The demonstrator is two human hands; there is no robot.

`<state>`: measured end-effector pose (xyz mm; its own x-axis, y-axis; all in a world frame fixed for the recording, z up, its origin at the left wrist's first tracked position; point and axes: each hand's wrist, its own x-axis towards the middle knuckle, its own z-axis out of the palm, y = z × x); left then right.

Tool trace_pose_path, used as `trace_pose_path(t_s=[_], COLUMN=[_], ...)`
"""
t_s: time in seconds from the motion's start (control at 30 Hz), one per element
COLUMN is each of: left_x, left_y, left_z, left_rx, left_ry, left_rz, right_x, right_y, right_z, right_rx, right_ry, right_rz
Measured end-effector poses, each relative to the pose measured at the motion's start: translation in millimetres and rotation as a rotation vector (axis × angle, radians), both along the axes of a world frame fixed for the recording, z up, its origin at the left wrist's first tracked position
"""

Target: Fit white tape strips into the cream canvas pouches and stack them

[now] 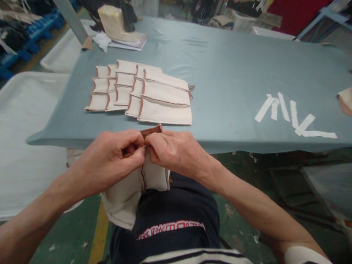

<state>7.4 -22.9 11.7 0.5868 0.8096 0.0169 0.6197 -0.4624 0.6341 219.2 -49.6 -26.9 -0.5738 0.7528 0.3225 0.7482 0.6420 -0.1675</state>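
Note:
A cream fabric piece with brown edging (123,198) hangs from both my hands, just in front of the table edge and over my lap. My left hand (112,157) pinches its top edge between thumb and fingers. Right beside it, my right hand (173,150) grips the same edge, and the two hands almost touch. A brown strip of the piece sticks up behind the fingertips. The exact spot pinched is hidden by my fingers. Beyond my hands, similar cream pieces with brown edges (167,93) lie in overlapping rows on the table.
The table (225,80) has a blue-green cover. Several white strips (293,113) lie at its right. A yellowish block (117,22) rests on papers at the back left. White plastic tubs (24,146) stand left of the table. A brown-and-cream piece (345,101) shows at the right edge.

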Motion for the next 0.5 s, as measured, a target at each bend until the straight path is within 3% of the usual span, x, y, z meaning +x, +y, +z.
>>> trace_pose_path(t_s=[0.17,0.3,0.5], left_x=[-2,-5,-14], left_y=[-12,-21,-21], left_z=[15.1,27.3,24.6], left_rx=[-0.065,-0.005,0.095], left_ry=[-0.080,-0.131,-0.054], left_rz=[0.114,0.121,0.049], right_x=[5,13,9], right_y=[2,0,-5], right_z=[12.5,27.9,41.3], right_rx=[-0.173,-0.376,-0.446], right_ry=[0.298,0.606,0.701], right_rz=[0.020,0.119,0.121])
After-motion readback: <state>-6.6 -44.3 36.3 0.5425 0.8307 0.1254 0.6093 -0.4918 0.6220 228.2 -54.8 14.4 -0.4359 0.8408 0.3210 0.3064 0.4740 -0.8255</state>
